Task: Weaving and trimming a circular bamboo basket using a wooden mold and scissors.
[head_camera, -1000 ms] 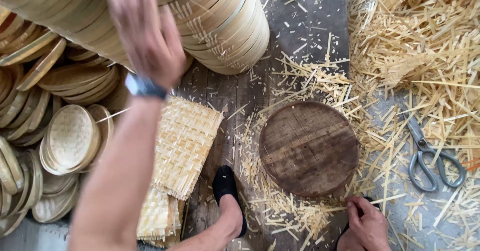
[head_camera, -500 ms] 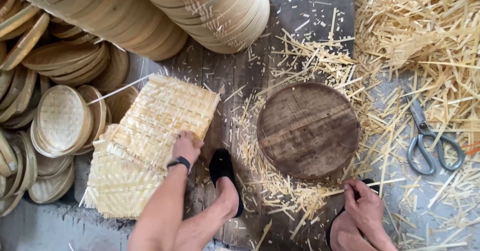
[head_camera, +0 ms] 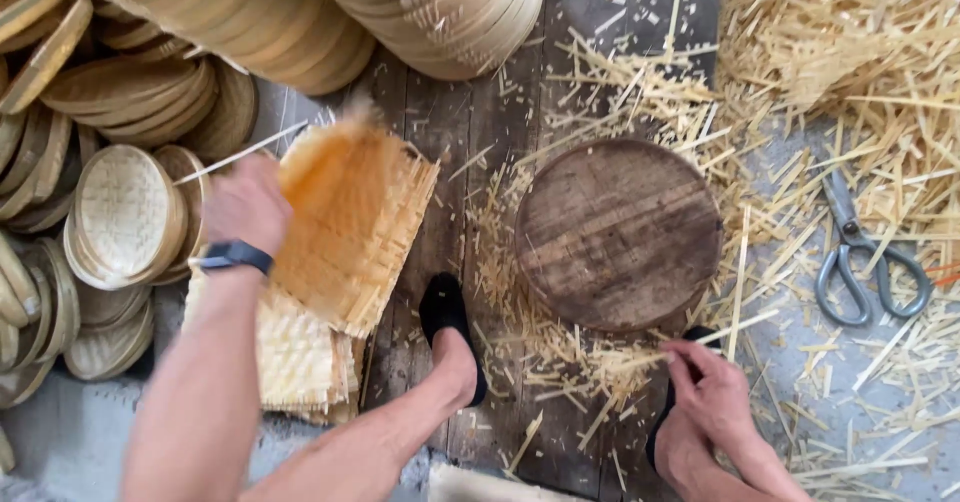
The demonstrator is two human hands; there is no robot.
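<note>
A woven mat [head_camera: 350, 227] is gripped at its upper left edge by the left hand [head_camera: 245, 202], lifted off a stack of mats [head_camera: 295, 357] just below the grip. The mat looks light, thin and springy, with frayed edges best avoided. The right hand [head_camera: 715, 392] rests loosely closed on strips [head_camera: 560, 347] beside a round board [head_camera: 618, 234].
</note>
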